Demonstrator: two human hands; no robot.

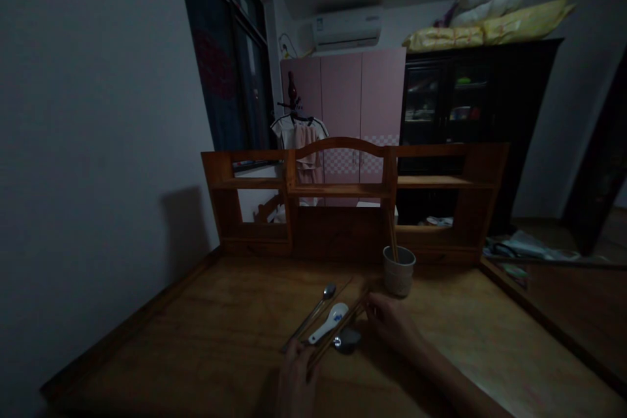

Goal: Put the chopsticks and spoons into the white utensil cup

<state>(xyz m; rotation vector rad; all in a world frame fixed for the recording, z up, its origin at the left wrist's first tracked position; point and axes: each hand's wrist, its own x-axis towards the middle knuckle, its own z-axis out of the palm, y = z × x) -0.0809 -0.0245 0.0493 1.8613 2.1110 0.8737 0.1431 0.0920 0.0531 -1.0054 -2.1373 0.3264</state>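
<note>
A pair of brown wooden chopsticks [337, 326] slants across the desk between my hands. My right hand [392, 321] pinches their far end with closed fingers. At their near end my left hand [296, 380] has its fingers closed around them. Beneath and beside the chopsticks lies a white ceramic spoon [329, 322] with a blue mark in its bowl. Further left rests a long-handled metal spoon [328, 290], its handle reaching down toward my left hand. A second metal spoon [347, 341] lies just right of the chopsticks, its handle partly hidden.
Behind my right hand stands a light grey cup [398, 277] holding upright chopsticks [393, 238]. A wooden shelf unit [340, 191] lines the desk's back edge. The white wall [108, 163] borders the desk [196, 333] on the left; a raised rim [543, 320] runs along the right.
</note>
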